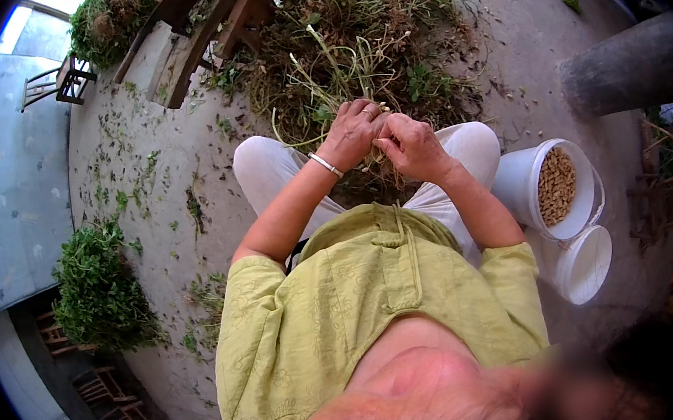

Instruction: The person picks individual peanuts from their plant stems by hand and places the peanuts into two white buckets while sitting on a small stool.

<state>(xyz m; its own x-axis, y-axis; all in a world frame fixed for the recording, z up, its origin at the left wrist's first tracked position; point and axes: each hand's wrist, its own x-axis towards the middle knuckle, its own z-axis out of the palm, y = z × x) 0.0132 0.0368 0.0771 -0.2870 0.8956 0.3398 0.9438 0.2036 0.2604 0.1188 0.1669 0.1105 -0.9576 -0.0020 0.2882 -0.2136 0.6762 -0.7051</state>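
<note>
My left hand (353, 131), with a ring and a silver-coloured bangle, is closed on the root end of a bunch of peanut plants (328, 75). Its stems fan out beyond my fingers, and a few pale pods show beside them. Touching it from the right, my right hand (412, 143) has thumb and forefinger pinched together at the roots; whether a pod is between them cannot be told. Roots hang down between my knees. A big heap of pulled peanut plants (433, 21) lies on the floor in front. By my right knee a white bucket (511, 176) holds peanuts (557, 187).
A second white bucket (585, 264) stands or lies beside the first. A wooden bench (191, 59) is at the front left, a leafy pile (99, 290) at the left. Small chairs (73, 78) are along the left side, a dark round pillar (629, 65) at the right.
</note>
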